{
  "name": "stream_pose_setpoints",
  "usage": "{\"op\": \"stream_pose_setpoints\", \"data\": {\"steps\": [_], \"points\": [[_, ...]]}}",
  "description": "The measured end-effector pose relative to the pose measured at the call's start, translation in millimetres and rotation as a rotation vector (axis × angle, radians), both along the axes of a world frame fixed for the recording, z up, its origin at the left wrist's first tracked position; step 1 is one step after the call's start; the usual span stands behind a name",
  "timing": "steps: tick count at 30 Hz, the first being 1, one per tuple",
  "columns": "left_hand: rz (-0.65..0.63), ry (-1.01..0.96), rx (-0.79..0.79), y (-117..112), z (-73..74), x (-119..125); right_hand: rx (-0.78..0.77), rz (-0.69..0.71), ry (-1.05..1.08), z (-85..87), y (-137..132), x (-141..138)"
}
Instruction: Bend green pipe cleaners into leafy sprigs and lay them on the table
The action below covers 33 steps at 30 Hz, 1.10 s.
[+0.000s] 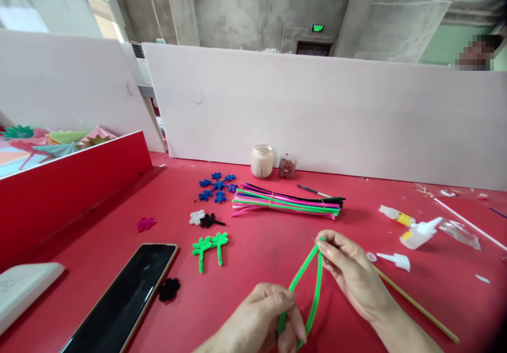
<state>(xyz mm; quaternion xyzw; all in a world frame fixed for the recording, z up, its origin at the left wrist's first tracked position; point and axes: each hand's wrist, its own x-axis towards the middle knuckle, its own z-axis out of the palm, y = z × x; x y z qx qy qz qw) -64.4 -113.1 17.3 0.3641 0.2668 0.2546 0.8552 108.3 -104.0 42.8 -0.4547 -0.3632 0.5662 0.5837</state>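
A green pipe cleaner (307, 281) is folded in half into a narrow V over the red table (253, 247). My right hand (350, 273) pinches its bent tip at the top. My left hand (261, 318) is closed round the two loose ends near the bottom edge of the view. A bundle of coloured pipe cleaners (287, 201), tied with bands, lies beyond my hands. Two finished green pipe-cleaner shapes (209, 248) lie to the left of my hands.
A dark phone (127, 297) and a black flower (169, 288) lie at the left. Blue (216, 186), white (197, 217) and pink flowers (146, 224) sit farther back. Two jars (262, 160) stand by the white wall. Glue bottles (418, 232) and a wooden stick (415, 304) lie right.
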Motion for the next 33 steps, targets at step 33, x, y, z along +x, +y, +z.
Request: {"op": "stream_pose_setpoints", "data": {"steps": [33], "points": [[0.417,0.090,-0.001,6.6,24.7,-11.8,-0.316,0.274,0.261,-17.0,-37.5,-76.0]]}}
